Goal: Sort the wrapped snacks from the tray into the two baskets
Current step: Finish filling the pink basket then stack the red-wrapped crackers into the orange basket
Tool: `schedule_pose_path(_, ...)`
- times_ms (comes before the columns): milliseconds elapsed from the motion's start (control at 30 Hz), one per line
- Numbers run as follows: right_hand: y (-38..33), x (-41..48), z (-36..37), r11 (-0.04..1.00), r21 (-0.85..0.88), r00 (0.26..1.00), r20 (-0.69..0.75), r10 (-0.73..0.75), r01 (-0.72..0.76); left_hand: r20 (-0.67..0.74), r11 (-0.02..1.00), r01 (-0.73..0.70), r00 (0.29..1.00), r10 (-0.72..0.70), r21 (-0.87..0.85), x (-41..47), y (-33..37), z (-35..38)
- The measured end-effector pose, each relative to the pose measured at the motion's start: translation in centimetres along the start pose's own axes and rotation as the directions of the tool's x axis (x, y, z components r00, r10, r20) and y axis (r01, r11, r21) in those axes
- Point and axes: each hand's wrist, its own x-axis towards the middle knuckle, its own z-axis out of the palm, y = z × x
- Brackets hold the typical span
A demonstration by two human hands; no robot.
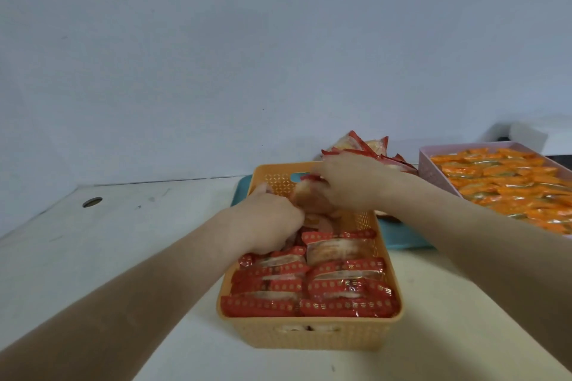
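Packing the far end of the orange basket (309,334), both hands sit close together. The right hand (349,185) pinches a red-wrapped snack (301,195) just above the far rows. The left hand (269,221) has its fingers curled down among the packs beside it; whether it grips one I cannot tell. Red snacks (343,288) fill the near part of this basket in two tight rows. More lie in a heap (365,145) on the teal tray (399,235) behind, and the pink basket (433,170) at right holds orange snacks (501,182).

Risks, as I judge them: the orange basket looks close to full, so a pack forced in may ride up and slide over the rim onto the surface (123,241). Pressing hard could crush what is inside the wrappers. The right forearm, lying across the tray, could sweep the heap.
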Motion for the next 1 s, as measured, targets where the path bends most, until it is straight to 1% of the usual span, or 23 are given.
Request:
schedule_pose_path(67, 0.3, -0.8, -0.6, 0.996, 0.091, 0.993, -0.111, 0.034, -0.024, -0.010, 1.000, -0.003, 1.000, 0.003, -0.007, 0.0, 0.1, -0.1)
schedule_pose_path(133, 0.4, -1.6, -1.2, 0.995, 0.098, 0.994, -0.105, 0.027, -0.017, 0.030, 1.000, -0.014, 0.999, 0.014, 0.020, 0.1, 0.2, -0.1)
schedule_pose_path(200, 0.3, -2.6, -1.7, 0.999, 0.052, 1.000, -0.012, 0.003, -0.003, 0.056, 0.996, -0.022, 0.998, 0.018, 0.084, 0.4, 0.4, -0.1)
schedule_pose_path(267, -0.2, -3.4, -2.3, 0.999, -0.028, 0.997, 0.073, -0.023, 0.025, 0.012, 0.994, -0.024, 1.000, 0.023, 0.107, 0.7, 0.7, 0.0)
schedule_pose_path(367, -1.2, -3.9, -3.4, 0.984, -0.161, 0.987, 0.151, -0.057, 0.081, -0.028, 1.000, -0.003, 1.000, 0.004, 0.006, 0.5, 0.5, 0.1)
schedule_pose_path(400, -1.5, -4.0, -3.6, 0.981, -0.165, 0.980, 0.190, -0.067, 0.099, -0.029, 1.000, -0.017, 0.999, 0.017, -0.007, 0.4, 0.3, 0.2)
schedule_pose_path(500, -2.3, -4.3, -3.4, 0.987, -0.100, 0.938, 0.335, -0.086, 0.126, -0.052, 0.999, -0.033, 0.998, 0.031, -0.039, 0.0, -0.2, -0.5)
schedule_pose_path(567, -2.7, -4.4, -2.9, 0.987, -0.087, 0.912, 0.401, -0.091, 0.137, -0.135, 0.995, 0.029, 0.990, -0.041, -0.092, 0.3, -0.9, -0.7)
schedule_pose_path(633, -3.0, -4.3, -2.4, 0.989, -0.083, 0.889, 0.451, -0.075, 0.125, -0.258, 0.985, 0.140, 0.952, -0.163, -0.106, 0.7, -1.6, -0.7)
schedule_pose_path(700, -3.3, -4.1, -2.1, 0.990, -0.096, 0.872, 0.488, -0.044, 0.103, -0.401, 0.958, 0.236, 0.871, -0.283, -0.162, 0.8, -2.0, -0.3)
schedule_pose_path(767, -3.4, -4.0, -2.1, 0.989, -0.108, 0.853, 0.521, -0.027, 0.097, -0.476, 0.930, 0.274, 0.802, -0.362, -0.246, 0.5, -1.9, 0.2)
schedule_pose_path(800, -3.4, -4.0, -2.1, 0.989, -0.106, 0.845, 0.534, -0.027, 0.099, -0.472, 0.918, 0.294, 0.791, -0.389, -0.264, 0.5, -1.8, 0.4)
schedule_pose_path(867, -3.2, -3.9, -2.2, 0.994, -0.071, 0.852, 0.522, -0.035, 0.084, -0.428, 0.902, 0.340, 0.797, -0.426, -0.264, 0.1, -1.7, 0.5)
schedule_pose_path(933, -2.9, -3.7, -2.2, 0.998, -0.028, 0.881, 0.472, -0.038, 0.058, -0.354, 0.901, 0.368, 0.831, -0.429, -0.230, -0.5, -1.7, 0.3)
schedule_pose_path(1000, -2.4, -3.6, -2.1, 0.999, 0.001, 0.897, 0.441, -0.039, 0.043, -0.295, 0.924, 0.326, 0.879, -0.374, -0.198, -1.3, -1.5, -0.1)
